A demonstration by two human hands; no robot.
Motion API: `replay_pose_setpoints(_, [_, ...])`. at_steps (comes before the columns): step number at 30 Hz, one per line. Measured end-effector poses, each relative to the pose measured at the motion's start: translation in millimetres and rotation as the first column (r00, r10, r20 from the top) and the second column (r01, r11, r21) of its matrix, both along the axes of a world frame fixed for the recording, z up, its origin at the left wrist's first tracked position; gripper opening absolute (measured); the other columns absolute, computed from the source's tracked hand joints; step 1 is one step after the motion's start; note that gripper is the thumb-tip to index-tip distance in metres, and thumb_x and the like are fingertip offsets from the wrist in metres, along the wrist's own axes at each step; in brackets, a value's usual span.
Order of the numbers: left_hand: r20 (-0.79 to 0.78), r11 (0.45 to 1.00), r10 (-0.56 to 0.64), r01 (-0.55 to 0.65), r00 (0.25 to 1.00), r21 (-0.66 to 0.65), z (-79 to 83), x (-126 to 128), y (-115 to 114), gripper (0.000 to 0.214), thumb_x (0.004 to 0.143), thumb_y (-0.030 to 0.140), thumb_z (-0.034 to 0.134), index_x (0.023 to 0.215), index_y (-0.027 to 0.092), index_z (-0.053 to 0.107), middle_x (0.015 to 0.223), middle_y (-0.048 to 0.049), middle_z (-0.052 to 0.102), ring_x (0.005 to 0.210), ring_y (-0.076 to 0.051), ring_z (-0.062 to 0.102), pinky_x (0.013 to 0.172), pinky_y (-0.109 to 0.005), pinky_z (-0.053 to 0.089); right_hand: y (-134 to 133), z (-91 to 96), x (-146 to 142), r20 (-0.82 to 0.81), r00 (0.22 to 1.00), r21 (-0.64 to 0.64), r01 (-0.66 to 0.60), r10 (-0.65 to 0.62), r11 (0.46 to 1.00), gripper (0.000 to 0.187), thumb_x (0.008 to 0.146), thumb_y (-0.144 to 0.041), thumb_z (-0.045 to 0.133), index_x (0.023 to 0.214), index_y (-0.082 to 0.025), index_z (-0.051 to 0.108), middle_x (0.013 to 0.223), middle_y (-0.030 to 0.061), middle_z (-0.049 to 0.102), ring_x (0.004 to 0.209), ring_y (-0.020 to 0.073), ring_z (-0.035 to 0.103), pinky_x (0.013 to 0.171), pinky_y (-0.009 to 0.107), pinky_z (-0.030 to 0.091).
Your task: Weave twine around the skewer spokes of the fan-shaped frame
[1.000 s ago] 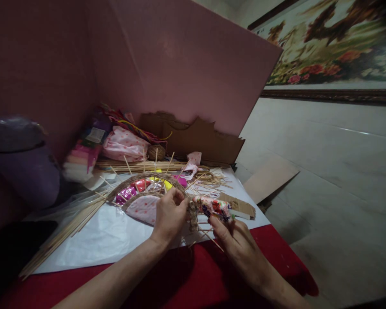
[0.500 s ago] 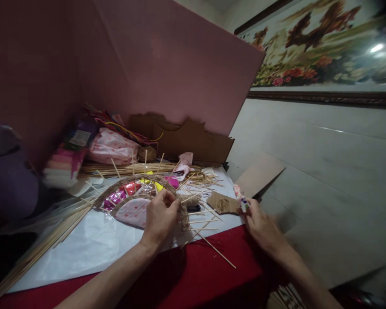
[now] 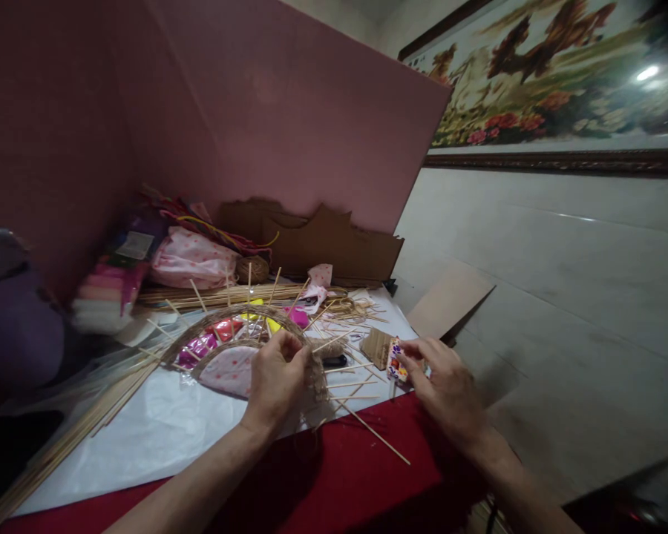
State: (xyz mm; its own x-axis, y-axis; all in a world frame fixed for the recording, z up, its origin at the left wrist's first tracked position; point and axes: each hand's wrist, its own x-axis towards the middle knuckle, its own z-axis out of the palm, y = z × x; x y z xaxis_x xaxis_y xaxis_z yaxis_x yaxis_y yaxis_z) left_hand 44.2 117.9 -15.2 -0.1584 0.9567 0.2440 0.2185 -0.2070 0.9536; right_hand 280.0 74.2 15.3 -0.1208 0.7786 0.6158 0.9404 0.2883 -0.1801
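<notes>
A half-round craft frame lies on the white sheet, with twine-wrapped arches, thin sticks radiating outward and a pink spotted fabric panel at its centre. Shiny magenta, red and yellow packets show between the arches. My left hand is closed at the right part of the frame, thumb and fingers pinched on its twine; the exact contact spot is hidden. Further right, my right hand grips a flower-patterned glue gun, its tip pointing down beside a torn cardboard piece.
Long thin sticks lie along the left edge. Behind stand a twine ball, a spotted fabric bundle and cut cardboard against the pink panel. Loose stick pieces and scraps lie right of the frame. Red cloth covers the near edge.
My right hand has turned and brought the glue gun left, in front of the cardboard piece, with its tip now downward. My left hand stays at the frame.
</notes>
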Motion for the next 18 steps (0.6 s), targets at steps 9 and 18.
replay_pose_setpoints(9, [0.088,0.999,-0.043,0.045,0.995,-0.016,7.5,1,-5,0.01,0.074,0.026,0.053,0.069,0.021,0.046,0.049,0.0056,0.054,0.042,-0.012,0.055,0.043,-0.021,0.04,-2,-1.6,-104,-0.038,0.985,0.062,-0.166,0.169,0.984,0.009,0.083,-0.016,0.053,0.08,-0.019,0.061,0.077,0.0034,0.061,0.078,0.0196,0.05,0.07,0.034,0.03])
replay_pose_setpoints(18, [0.045,1.0,-0.022,0.022,0.999,0.007,4.7,-1,-5,0.013,0.079,0.03,0.05,0.07,0.021,0.051,0.056,0.0023,0.058,0.049,-0.014,0.056,0.046,-0.023,0.041,13,-13.2,-112,-0.047,0.992,0.043,-0.114,0.116,0.993,0.006,0.083,-0.019,0.056,0.077,-0.019,0.059,0.078,0.0026,0.059,0.08,0.0193,0.049,0.073,0.033,0.029])
